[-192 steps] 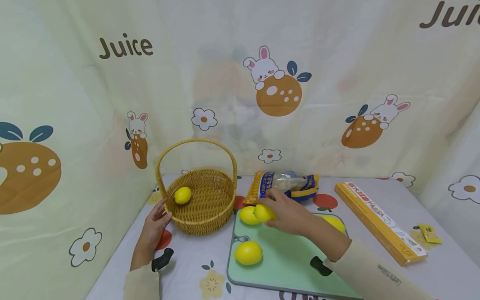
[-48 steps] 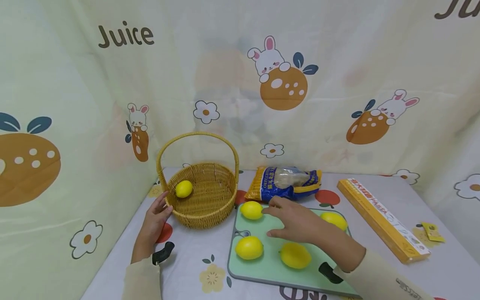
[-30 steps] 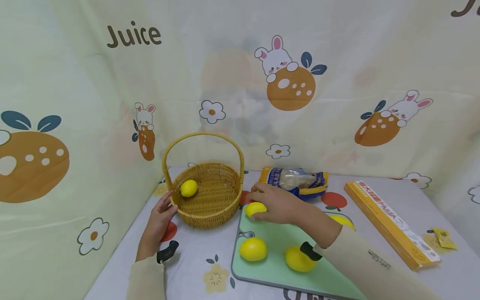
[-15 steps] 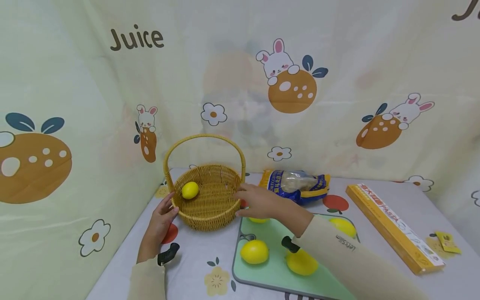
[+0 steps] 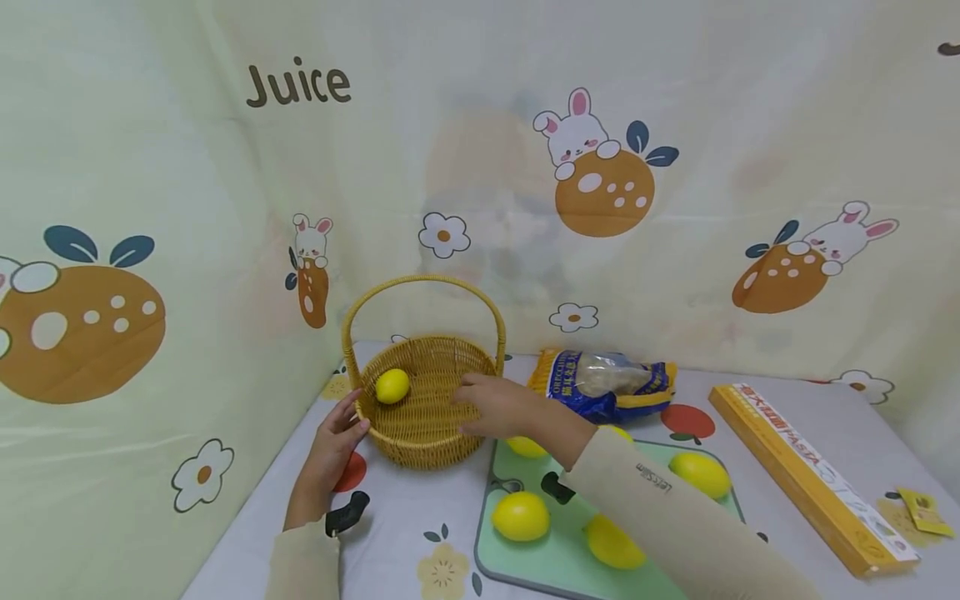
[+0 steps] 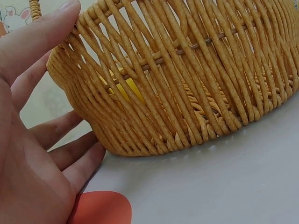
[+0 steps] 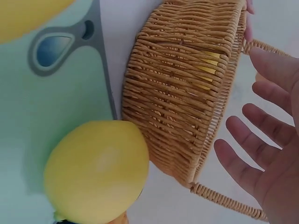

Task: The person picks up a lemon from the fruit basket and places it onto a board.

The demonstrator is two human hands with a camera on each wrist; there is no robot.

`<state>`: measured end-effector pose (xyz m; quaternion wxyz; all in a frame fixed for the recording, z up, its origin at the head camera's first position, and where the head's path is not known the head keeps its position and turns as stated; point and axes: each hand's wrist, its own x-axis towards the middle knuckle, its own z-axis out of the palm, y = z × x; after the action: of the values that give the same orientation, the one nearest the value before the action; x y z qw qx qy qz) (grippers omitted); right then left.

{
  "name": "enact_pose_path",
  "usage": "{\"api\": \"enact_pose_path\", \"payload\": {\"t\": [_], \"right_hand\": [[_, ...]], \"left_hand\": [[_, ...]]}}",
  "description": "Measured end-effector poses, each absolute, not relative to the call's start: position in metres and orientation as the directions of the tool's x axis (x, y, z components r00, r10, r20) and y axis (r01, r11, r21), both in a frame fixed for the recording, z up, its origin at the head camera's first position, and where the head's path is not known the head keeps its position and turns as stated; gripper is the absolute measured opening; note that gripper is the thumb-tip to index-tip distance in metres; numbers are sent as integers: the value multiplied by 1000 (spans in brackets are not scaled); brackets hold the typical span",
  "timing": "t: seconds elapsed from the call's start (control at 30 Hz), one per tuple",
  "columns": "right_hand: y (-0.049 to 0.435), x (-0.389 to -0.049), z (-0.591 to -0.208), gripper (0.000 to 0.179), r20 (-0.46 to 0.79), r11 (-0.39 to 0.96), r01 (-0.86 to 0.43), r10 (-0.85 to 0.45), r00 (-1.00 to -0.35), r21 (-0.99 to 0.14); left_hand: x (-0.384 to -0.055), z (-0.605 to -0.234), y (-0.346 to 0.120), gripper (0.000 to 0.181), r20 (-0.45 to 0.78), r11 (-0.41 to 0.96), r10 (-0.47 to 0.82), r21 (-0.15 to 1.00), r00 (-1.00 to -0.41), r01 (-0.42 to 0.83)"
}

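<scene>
A wicker basket (image 5: 423, 454) with a tall handle stands at the left of the table, one lemon (image 5: 392, 387) lying against its left inner wall. My left hand (image 5: 333, 450) rests against the basket's left side, thumb near the rim and fingers against the outer wall. My right hand (image 5: 498, 408) hovers over the basket's right part. In the right wrist view its fingers (image 7: 243, 168) are spread with nothing between them. Several lemons lie on the green cutting board (image 5: 540, 483), including one near its front left (image 5: 521, 517) and one partly under my right sleeve.
Behind the board lies a blue and yellow pasta bag (image 5: 603, 385). A long orange pasta box (image 5: 810, 479) stretches along the right, with a small yellow packet (image 5: 924, 512) beyond it. A printed curtain (image 5: 480, 167) closes off the back and sides.
Earlier my right hand held a lemon, which then lay on the board's front. It since touched the back-left lemon, then moved left over the basket. My left hand stayed at the basket.
</scene>
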<state>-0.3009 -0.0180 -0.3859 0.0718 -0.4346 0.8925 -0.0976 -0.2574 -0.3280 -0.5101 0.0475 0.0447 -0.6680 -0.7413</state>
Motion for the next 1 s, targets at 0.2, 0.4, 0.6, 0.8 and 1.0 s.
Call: {"api": "enact_pose_path", "payload": {"t": [0.2, 0.4, 0.6, 0.8, 1.0], "right_hand": [[-35, -316, -383, 48, -49, 621, -762, -780, -624, -184], [-49, -328, -379, 45, -108, 643, -746, -765, -635, -173], [-58, -337, -380, 48, -127, 669, -729, -743, -657, -146], [-72, -346, -390, 49, -138, 679, -711, -733, -666, -182], [-90, -346, -400, 53, -137, 702, -683, -711, -690, -202]], "left_hand": [[-259, -508, -327, 63, 22, -99, -119, 994, -993, 34], [-258, -511, -329, 63, 5, -91, -120, 996, -993, 16], [-256, -511, -328, 61, 4, -96, -123, 995, -992, 16], [-255, -510, -328, 62, -11, -101, -124, 995, -992, 1], [-256, -512, -329, 63, 5, -131, -106, 991, -994, 19]]}}
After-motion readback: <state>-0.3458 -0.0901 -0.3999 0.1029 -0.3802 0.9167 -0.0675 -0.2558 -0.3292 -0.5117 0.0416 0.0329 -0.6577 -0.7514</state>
